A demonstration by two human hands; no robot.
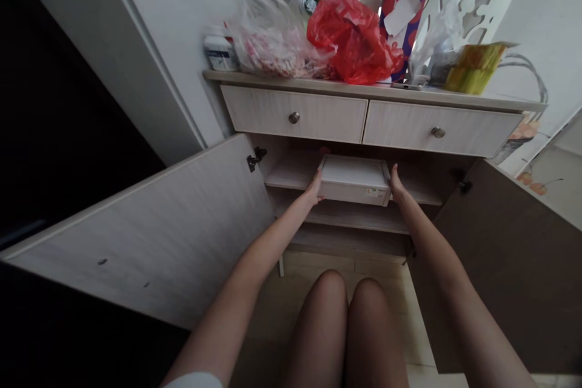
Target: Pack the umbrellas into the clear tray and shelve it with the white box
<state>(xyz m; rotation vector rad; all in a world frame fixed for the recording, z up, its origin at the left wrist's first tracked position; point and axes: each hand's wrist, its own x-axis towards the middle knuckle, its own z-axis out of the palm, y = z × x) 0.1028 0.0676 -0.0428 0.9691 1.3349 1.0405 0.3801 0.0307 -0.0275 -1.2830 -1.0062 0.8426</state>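
A flat white box (354, 174) with a small label on its front sits at the upper shelf (291, 173) of an open cabinet, its front edge jutting out past the shelf. My left hand (314, 187) grips the box's left side, fingers against its wall. On the opposite side, my right hand (396, 183) presses on the box's right end. Both arms reach forward, and the box is held between the two hands. Whether it rests on the shelf or is slightly lifted, I cannot tell.
The left door (159, 230) and right door (504, 267) stand wide open. Above are two closed drawers (295, 115). The cabinet top carries a red plastic bag (352, 36), a clear bag (273, 36), a white bottle (220, 52) and a yellow package (475, 66). Lower shelves (354, 216) lie beneath.
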